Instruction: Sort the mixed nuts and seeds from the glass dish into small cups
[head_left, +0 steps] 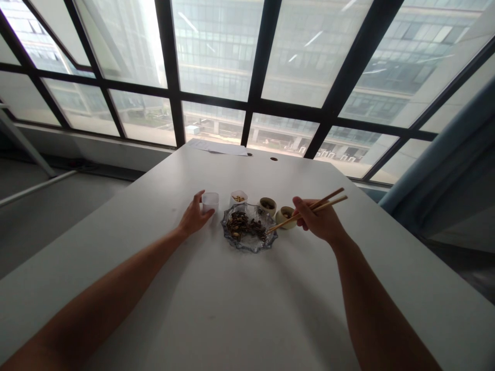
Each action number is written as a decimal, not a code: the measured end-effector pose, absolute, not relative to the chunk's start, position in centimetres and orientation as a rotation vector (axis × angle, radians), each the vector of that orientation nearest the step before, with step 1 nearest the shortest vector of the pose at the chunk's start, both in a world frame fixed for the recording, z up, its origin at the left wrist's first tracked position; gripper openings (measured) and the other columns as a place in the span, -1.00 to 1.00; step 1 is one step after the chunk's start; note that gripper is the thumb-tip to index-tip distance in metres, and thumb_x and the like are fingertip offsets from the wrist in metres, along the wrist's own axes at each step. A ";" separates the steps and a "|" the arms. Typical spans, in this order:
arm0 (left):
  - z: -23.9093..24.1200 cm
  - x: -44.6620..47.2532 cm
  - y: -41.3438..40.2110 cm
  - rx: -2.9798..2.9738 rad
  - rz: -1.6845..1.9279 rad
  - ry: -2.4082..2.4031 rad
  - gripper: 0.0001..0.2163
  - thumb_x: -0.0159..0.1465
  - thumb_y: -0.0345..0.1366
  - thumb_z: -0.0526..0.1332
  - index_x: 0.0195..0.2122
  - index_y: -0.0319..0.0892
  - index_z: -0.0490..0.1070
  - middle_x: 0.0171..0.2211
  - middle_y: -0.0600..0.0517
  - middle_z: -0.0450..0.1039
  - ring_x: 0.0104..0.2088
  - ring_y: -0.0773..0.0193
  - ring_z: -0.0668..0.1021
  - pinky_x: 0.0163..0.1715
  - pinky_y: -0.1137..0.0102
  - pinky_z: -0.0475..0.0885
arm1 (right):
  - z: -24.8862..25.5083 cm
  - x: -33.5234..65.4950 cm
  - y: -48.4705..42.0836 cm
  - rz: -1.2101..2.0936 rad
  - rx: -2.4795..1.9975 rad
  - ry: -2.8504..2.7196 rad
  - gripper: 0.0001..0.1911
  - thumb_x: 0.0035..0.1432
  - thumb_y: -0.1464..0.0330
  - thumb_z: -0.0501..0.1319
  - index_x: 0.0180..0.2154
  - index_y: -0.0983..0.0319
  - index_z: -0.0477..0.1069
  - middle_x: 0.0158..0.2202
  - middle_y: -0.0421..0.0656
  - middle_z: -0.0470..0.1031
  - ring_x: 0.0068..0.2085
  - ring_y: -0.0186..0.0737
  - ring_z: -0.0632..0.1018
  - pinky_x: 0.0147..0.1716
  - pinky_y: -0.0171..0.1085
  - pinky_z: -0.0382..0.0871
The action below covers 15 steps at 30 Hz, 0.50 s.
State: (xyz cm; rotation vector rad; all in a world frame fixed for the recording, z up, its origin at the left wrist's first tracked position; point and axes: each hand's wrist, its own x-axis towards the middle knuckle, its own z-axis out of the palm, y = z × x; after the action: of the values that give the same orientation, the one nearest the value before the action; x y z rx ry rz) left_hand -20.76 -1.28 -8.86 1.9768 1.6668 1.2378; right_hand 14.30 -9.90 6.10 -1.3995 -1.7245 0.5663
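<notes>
My left hand (196,215) is closed around the side of a small white plastic cup (211,201) standing on the table. In my right hand (317,220) is a pair of wooden chopsticks (327,201), slanting down to the left. Their tips reach the right part of a scalloped clear glass plate (250,248). Dark seeds or shells (237,222) lie in that plate, mostly on its left; their exact kind is hard to tell. Whether the tips pinch a piece is too small to see.
Behind the plate stand a white cup (233,201) with yellowish pieces and two small pale green cups (268,206) with dark contents. Paper sheets (218,147) lie at the white table's (216,293) far end, near two round holes. Large windows rise beyond; a blue curtain (444,154) hangs right.
</notes>
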 end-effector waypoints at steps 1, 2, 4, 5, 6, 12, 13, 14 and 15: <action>-8.8 -20.8 -1.3 1.979 1.233 1.668 -0.25 0.17 -0.10 0.30 0.33 -0.16 0.04 0.10 -0.26 0.43 0.07 -0.11 0.53 0.04 -0.01 0.45 | 6.1 14.1 -10.0 0.616 -1.407 -1.782 -0.28 0.08 -0.28 0.12 -0.59 0.24 0.43 -0.75 -0.18 0.38 -0.75 -0.36 0.35 -0.76 -0.38 0.20; -8.8 -20.8 -1.3 1.981 1.232 1.667 -0.25 0.16 -0.09 0.31 0.33 -0.16 0.05 0.10 -0.26 0.43 0.07 -0.11 0.53 0.04 -0.01 0.45 | 5.9 13.8 -10.1 0.659 -1.411 -1.827 -0.29 0.09 -0.28 0.12 -0.59 0.24 0.43 -0.74 -0.18 0.38 -0.75 -0.37 0.34 -0.76 -0.39 0.19; -8.8 -20.8 -1.4 1.987 1.235 1.668 -0.25 0.16 -0.09 0.31 0.33 -0.16 0.06 0.10 -0.26 0.43 0.08 -0.11 0.53 0.04 0.00 0.45 | 5.4 13.3 -10.0 0.713 -1.399 -1.882 -0.32 0.10 -0.25 0.13 -0.57 0.24 0.42 -0.72 -0.19 0.40 -0.73 -0.37 0.37 -0.75 -0.40 0.19; -8.8 -20.8 -1.4 1.990 1.236 1.668 -0.25 0.16 -0.09 0.31 0.32 -0.16 0.06 0.10 -0.27 0.43 0.07 -0.11 0.53 0.04 0.00 0.45 | 5.0 12.9 -9.8 0.718 -1.382 -1.894 -0.34 0.11 -0.23 0.14 -0.56 0.23 0.42 -0.70 -0.18 0.42 -0.71 -0.35 0.39 -0.74 -0.39 0.21; -8.7 -20.8 -1.5 1.992 1.235 1.667 -0.25 0.16 -0.09 0.31 0.32 -0.17 0.06 0.09 -0.27 0.43 0.07 -0.10 0.53 0.04 0.00 0.45 | 4.6 12.6 -9.7 0.710 -1.357 -1.905 -0.36 0.12 -0.21 0.15 -0.56 0.23 0.41 -0.69 -0.18 0.43 -0.69 -0.34 0.42 -0.71 -0.38 0.25; -8.6 -20.8 -1.6 1.983 1.215 1.668 -0.25 0.15 -0.10 0.30 0.33 -0.19 0.06 0.11 -0.27 0.42 0.03 -0.07 0.55 0.03 0.01 0.45 | 2.7 11.7 -8.8 0.657 -1.219 -1.863 -0.45 0.19 -0.12 0.18 -0.48 0.22 0.46 -0.59 -0.14 0.50 -0.56 -0.26 0.51 -0.56 -0.33 0.40; -8.6 -20.8 -1.6 1.982 1.217 1.667 -0.25 0.15 -0.10 0.30 0.33 -0.19 0.06 0.11 -0.27 0.42 0.03 -0.07 0.55 0.03 0.01 0.46 | 2.7 11.9 -8.8 0.636 -1.229 -1.830 -0.45 0.21 -0.12 0.16 -0.48 0.23 0.45 -0.58 -0.14 0.50 -0.56 -0.26 0.51 -0.57 -0.33 0.40; -8.6 -20.8 -1.6 1.983 1.222 1.664 -0.25 0.15 -0.11 0.30 0.32 -0.18 0.07 0.10 -0.26 0.42 0.02 -0.07 0.55 0.03 0.02 0.46 | 2.8 12.0 -8.8 0.613 -1.246 -1.801 -0.43 0.23 -0.12 0.14 -0.49 0.23 0.44 -0.59 -0.14 0.49 -0.57 -0.27 0.50 -0.58 -0.33 0.39; -8.6 -20.8 -1.6 1.987 1.229 1.658 -0.26 0.15 -0.11 0.31 0.32 -0.18 0.07 0.10 -0.26 0.42 0.03 -0.06 0.55 0.03 0.02 0.46 | 2.9 12.2 -8.9 0.593 -1.266 -1.784 -0.42 0.24 -0.12 0.12 -0.50 0.23 0.43 -0.61 -0.14 0.48 -0.59 -0.28 0.49 -0.60 -0.34 0.38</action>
State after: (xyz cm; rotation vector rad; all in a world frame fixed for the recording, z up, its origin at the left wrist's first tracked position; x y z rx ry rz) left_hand -20.84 -1.59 -8.60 1.9866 1.6585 1.2288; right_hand 12.23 -8.89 2.95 -1.2661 -1.7840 0.5933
